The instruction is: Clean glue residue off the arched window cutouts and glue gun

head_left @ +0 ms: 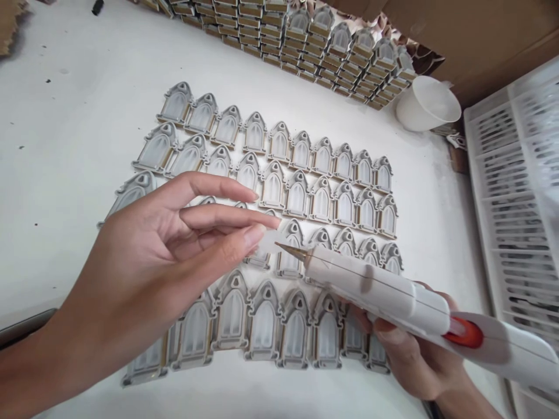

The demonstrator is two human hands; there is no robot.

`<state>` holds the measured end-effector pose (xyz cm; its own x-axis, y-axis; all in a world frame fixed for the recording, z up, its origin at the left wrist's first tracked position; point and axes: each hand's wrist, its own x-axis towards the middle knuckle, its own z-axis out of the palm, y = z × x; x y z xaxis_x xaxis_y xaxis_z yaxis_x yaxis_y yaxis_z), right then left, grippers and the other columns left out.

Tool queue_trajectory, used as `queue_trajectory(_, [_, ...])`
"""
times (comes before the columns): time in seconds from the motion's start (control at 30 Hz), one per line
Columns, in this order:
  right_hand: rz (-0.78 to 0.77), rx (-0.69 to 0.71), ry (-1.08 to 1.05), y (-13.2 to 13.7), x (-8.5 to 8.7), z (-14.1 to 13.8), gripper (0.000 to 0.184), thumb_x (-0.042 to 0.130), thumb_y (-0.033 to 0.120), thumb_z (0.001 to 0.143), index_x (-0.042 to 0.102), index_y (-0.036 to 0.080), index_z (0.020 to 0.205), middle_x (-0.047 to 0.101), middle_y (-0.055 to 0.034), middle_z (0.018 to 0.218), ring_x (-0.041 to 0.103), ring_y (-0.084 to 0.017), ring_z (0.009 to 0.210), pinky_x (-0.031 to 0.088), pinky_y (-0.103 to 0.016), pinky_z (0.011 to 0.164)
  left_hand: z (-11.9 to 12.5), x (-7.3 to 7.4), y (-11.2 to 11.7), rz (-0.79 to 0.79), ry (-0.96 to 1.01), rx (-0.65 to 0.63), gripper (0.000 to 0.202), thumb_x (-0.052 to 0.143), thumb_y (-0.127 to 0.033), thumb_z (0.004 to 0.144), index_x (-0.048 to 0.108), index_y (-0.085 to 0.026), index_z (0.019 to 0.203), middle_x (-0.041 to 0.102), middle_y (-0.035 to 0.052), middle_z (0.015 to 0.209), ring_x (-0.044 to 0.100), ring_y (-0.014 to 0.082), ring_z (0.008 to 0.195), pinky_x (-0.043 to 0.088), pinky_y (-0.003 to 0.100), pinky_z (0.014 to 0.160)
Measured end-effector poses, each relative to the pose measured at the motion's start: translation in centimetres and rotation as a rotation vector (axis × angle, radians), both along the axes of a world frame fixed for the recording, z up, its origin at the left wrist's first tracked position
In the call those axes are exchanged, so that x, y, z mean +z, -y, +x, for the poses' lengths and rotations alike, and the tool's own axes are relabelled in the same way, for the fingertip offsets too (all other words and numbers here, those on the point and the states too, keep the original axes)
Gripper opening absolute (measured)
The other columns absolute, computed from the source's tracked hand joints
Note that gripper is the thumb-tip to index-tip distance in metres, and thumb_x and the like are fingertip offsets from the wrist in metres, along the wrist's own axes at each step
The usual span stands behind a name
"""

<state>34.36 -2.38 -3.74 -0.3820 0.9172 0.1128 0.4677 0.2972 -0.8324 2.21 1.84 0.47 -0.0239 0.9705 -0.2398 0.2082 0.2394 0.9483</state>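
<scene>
My right hand (414, 355) grips a white glue gun (393, 294) with an orange trigger, its brass nozzle pointing left. My left hand (166, 256) hovers over the work with thumb and forefinger pinched on a small translucent piece (269, 240) right at the nozzle tip; the other fingers are stretched out. Below both hands lie several rows of grey arched window-shaped frames (297, 198) laid flat on the white table (65, 145).
Stacks of the same frames (332, 46) line the table's far edge. A white cup (425, 103) stands at the back right beside a cardboard box (489, 35). A white slotted plastic crate (515, 192) stands along the right side.
</scene>
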Motion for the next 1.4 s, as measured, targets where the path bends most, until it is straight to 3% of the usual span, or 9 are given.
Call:
queue_trajectory(0.17, [0.113, 0.083, -0.009, -1.5, 2.0, -1.5, 0.018, 0.068, 0.022, 0.110, 0.060, 0.031, 0.096, 0.064, 0.0060, 0.062, 0.053, -0.015, 0.039, 0.040, -0.030, 0.038, 0.3, -0.1, 0.2, 0.046, 0.003, 0.037, 0.028, 0.100, -0.053, 0.095, 0.084, -0.040, 0.114, 0.096, -0.0084, 0.104, 0.095, 0.0215, 0.093, 0.072, 0.012, 0.074])
queue_trajectory(0.3, [0.218, 0.092, 0.112, -1.6, 2.6, -1.9, 0.020, 0.064, 0.012, 0.099, 0.058, 0.031, 0.098, 0.062, 0.0071, 0.063, 0.048, -0.013, 0.037, 0.037, -0.028, 0.037, 0.5, -0.2, 0.3, 0.120, -0.049, 0.047, 0.029, 0.100, -0.053, 0.094, 0.085, -0.039, 0.114, 0.096, -0.0078, 0.104, 0.095, 0.0248, 0.088, 0.068, 0.015, 0.056])
queue_trajectory(0.53, [0.284, 0.063, 0.216, -0.7, 2.0, -1.7, 0.036, 0.063, 0.009, 0.097, 0.068, 0.030, 0.126, 0.060, 0.0073, 0.068, 0.029, -0.011, 0.041, 0.037, -0.029, 0.041, 1.2, 0.2, 0.3, 0.095, -0.078, 0.119, 0.029, 0.099, -0.054, 0.094, 0.084, -0.039, 0.114, 0.096, -0.0082, 0.105, 0.095, 0.0251, 0.095, 0.070, 0.017, 0.063])
queue_trajectory(0.7, [0.339, 0.017, 0.246, -0.9, 2.0, -1.8, 0.027, 0.067, 0.014, 0.103, 0.068, 0.030, 0.124, 0.049, 0.0091, 0.065, 0.030, -0.012, 0.044, 0.031, -0.030, 0.043, 0.4, -0.3, -0.6, 0.085, -0.031, 0.102, 0.032, 0.099, -0.055, 0.092, 0.084, -0.037, 0.114, 0.096, -0.0057, 0.107, 0.090, 0.0211, 0.083, 0.063, 0.018, 0.057])
queue_trajectory(0.83, [0.402, -0.029, 0.255, -1.4, 2.2, -2.0, 0.007, 0.065, 0.020, 0.108, 0.066, 0.027, 0.106, 0.046, 0.0095, 0.061, 0.034, -0.012, 0.043, 0.030, -0.029, 0.043, -0.4, -1.1, -1.3, 0.085, 0.075, 0.107, 0.042, 0.103, -0.058, 0.087, 0.083, -0.034, 0.115, 0.096, 0.0002, 0.115, 0.090, 0.0282, 0.105, 0.074, 0.029, 0.088])
queue_trajectory(0.9, [0.456, -0.069, 0.274, -1.8, 2.4, -1.8, 0.017, 0.064, 0.023, 0.111, 0.061, 0.027, 0.094, 0.045, 0.0096, 0.059, 0.036, -0.011, 0.043, 0.031, -0.028, 0.044, -0.7, -1.3, -1.6, 0.053, 0.184, 0.143, 0.055, 0.108, -0.063, 0.077, 0.083, -0.031, 0.114, 0.095, 0.0045, 0.118, 0.090, 0.0320, 0.106, 0.076, 0.038, 0.098])
queue_trajectory(1.03, [0.555, -0.202, 0.369, -2.2, 3.4, 0.3, 0.021, 0.061, 0.035, 0.117, 0.068, 0.026, 0.099, 0.056, 0.0067, 0.062, 0.046, -0.013, 0.048, 0.033, -0.028, 0.049, -1.2, -1.5, -2.5, 0.112, 0.229, 0.134, 0.069, 0.110, -0.066, 0.070, 0.081, -0.026, 0.117, 0.094, 0.0122, 0.127, 0.088, 0.0364, 0.114, 0.074, 0.048, 0.108])
queue_trajectory(1.17, [0.528, -0.378, 0.503, -0.6, 3.8, 4.4, 0.027, 0.060, 0.046, 0.120, 0.076, 0.025, 0.118, 0.074, -0.0012, 0.078, 0.068, -0.020, 0.063, 0.044, -0.030, 0.059, -1.7, -1.9, -3.5, 0.161, 0.254, 0.154, 0.056, 0.109, -0.054, 0.075, 0.080, -0.025, 0.114, 0.094, 0.0100, 0.123, 0.088, 0.0330, 0.112, 0.075, 0.043, 0.102])
queue_trajectory(1.4, [0.282, -0.537, 0.710, 4.9, 0.8, 10.2, 0.033, 0.073, 0.044, 0.119, 0.075, 0.021, 0.142, 0.081, -0.0109, 0.133, 0.082, -0.027, 0.114, 0.071, -0.044, 0.096, -2.1, -2.5, -4.4, 0.190, 0.283, 0.159, 0.039, 0.105, -0.040, 0.081, 0.082, -0.028, 0.111, 0.093, -0.0008, 0.110, 0.088, 0.0255, 0.105, 0.074, 0.031, 0.091])
